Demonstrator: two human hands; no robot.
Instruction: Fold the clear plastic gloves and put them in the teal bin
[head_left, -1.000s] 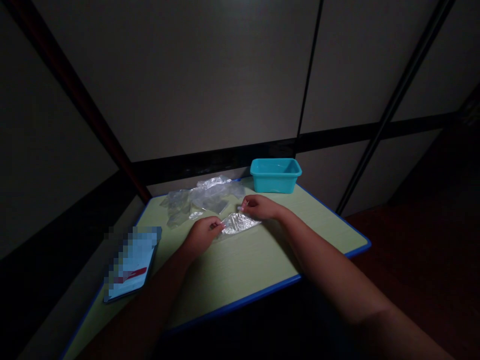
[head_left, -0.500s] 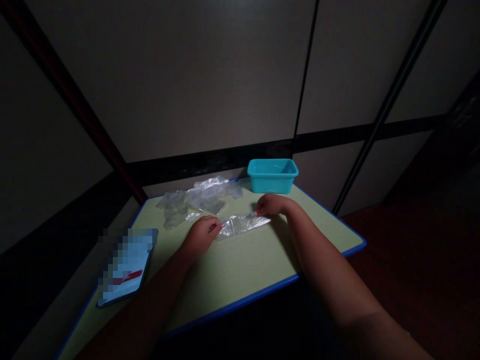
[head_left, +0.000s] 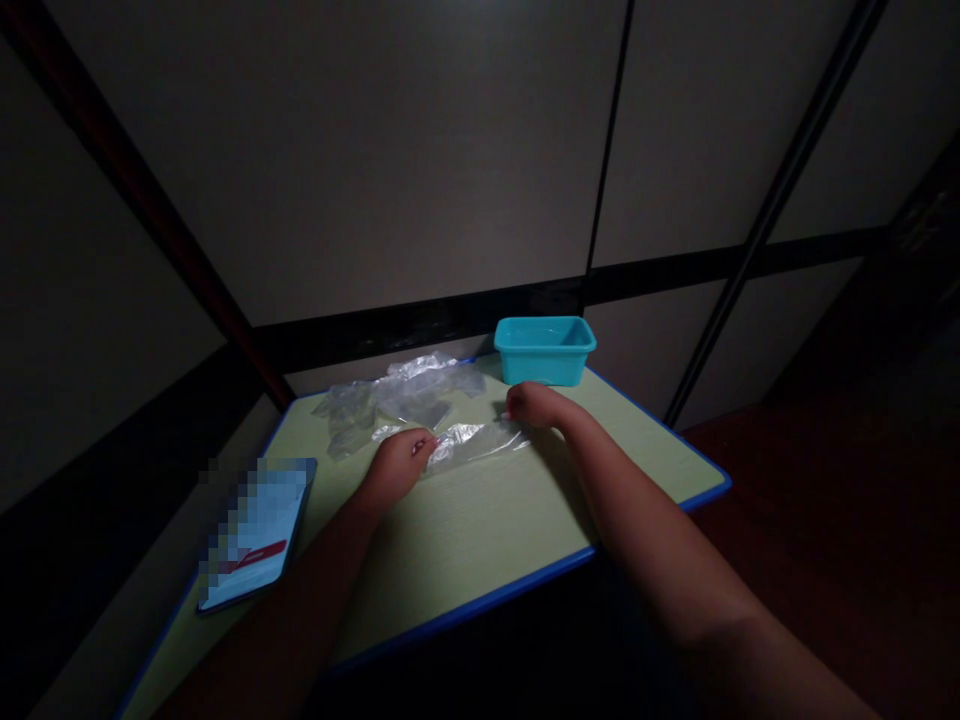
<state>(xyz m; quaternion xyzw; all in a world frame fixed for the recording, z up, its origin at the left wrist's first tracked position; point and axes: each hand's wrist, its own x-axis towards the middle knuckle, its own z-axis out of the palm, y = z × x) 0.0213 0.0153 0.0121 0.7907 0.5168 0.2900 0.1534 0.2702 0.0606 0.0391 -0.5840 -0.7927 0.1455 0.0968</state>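
A clear plastic bag (head_left: 476, 444), long and narrow as it lies, stretches between my two hands just above or on the table. My left hand (head_left: 397, 465) pinches its left end between thumb and fingers. At the right end, my right hand (head_left: 534, 406) is closed with curled fingers on the bag's far edge; its fingertips are partly hidden. Behind my left hand lies a loose heap of clear plastic bags (head_left: 405, 395), crumpled and overlapping.
A turquoise plastic basket (head_left: 545, 364) stands at the table's back right, just beyond my right hand. On the left lies a tablet-like flat device (head_left: 259, 540), partly blurred out. The pale table (head_left: 465, 570) has a blue edge, and panelled cabinet doors (head_left: 420, 150) rise behind it.
My left hand has shifted slightly left and up with its end of the bag. My right hand has moved slightly up, and the bag looks more spread out.
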